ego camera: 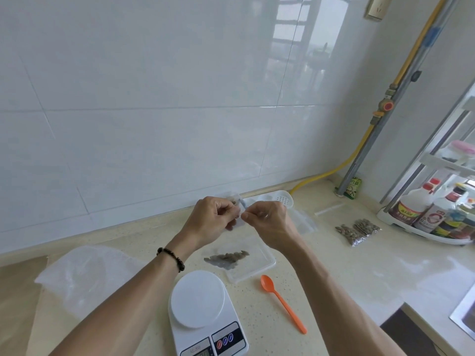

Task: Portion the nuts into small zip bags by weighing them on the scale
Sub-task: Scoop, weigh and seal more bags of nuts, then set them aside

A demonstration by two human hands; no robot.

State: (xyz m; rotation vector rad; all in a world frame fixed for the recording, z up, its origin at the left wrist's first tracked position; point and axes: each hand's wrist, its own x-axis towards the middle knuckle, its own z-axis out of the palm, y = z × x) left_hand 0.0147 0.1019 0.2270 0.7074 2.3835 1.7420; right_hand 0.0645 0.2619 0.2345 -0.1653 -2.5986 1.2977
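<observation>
White-tiled wall behind beige table. Left hand and right hand both pinch small zip bag above tray of nuts. Scale beside orange spoon.

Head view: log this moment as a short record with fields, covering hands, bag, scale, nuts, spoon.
left hand: pinches small zip bag
right hand: pinches the same bag's edge
scale: platform bare, near the person
loose nuts: in clear tray behind the scale
orange spoon: on counter, right of the scale
filled bags: two, on counter to the right
</observation>
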